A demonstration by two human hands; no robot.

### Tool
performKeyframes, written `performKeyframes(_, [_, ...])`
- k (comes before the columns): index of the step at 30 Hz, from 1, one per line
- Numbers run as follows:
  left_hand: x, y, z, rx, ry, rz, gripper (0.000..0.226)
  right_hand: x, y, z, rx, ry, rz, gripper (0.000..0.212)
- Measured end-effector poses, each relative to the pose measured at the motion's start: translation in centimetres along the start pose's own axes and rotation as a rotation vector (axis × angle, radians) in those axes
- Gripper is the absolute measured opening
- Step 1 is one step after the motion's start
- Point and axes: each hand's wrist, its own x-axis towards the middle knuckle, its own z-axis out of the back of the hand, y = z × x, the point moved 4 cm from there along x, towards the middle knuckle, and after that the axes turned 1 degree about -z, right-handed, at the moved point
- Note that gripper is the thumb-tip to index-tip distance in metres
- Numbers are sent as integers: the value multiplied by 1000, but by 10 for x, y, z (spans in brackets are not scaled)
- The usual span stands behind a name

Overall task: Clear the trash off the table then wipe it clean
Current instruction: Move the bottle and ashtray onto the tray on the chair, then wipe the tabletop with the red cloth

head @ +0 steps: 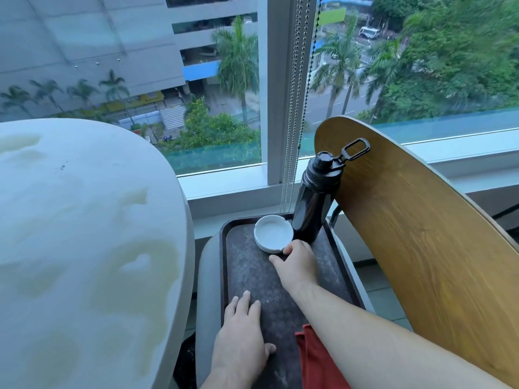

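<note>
Clearing stage, seemingly: left hand flat on tray, right hand fingertips at ashtray rim (grip unclear). Next likely: red cloth, wipe streaked table.

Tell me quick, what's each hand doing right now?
Left hand: open, flat on the tray.
Right hand: fingertips at the ashtray rim; grip cannot be told.

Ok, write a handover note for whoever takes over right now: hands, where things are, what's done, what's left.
Left hand: flat on the dark tray, holding nothing.
Right hand: fingers touch the near rim of the white ashtray; grip unclear.
Black bottle stands beside the ashtray on the tray; red cloth at the tray's near end.
Done: no trash shows on the round table.
Left: its top looks streaked; wipe it.
</note>
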Motion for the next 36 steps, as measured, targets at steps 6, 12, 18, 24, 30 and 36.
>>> performKeyframes(6, [-12,0,-6,-32,112,1,103,-27,-2,22,6,-20,-16,34])
performKeyframes(12, [-31,12,-7,-347,-37,38,58,-87,-20,50,198,-66,-23,43])
performKeyframes(18, [-64,8,-15,-346,-74,-66,45,-163,-81,81,261,-144,-41,20])
performKeyframes(24, [-103,-20,-24,-288,-3,-93,37,-213,-144,108,134,-147,-134,24])
performKeyframes(30, [-102,-54,-46,-348,60,161,42,-213,-181,124,25,-155,-214,28])
performKeyframes(36, [-93,-70,-66,-293,-38,334,27,-201,-207,115,64,-24,-296,27])
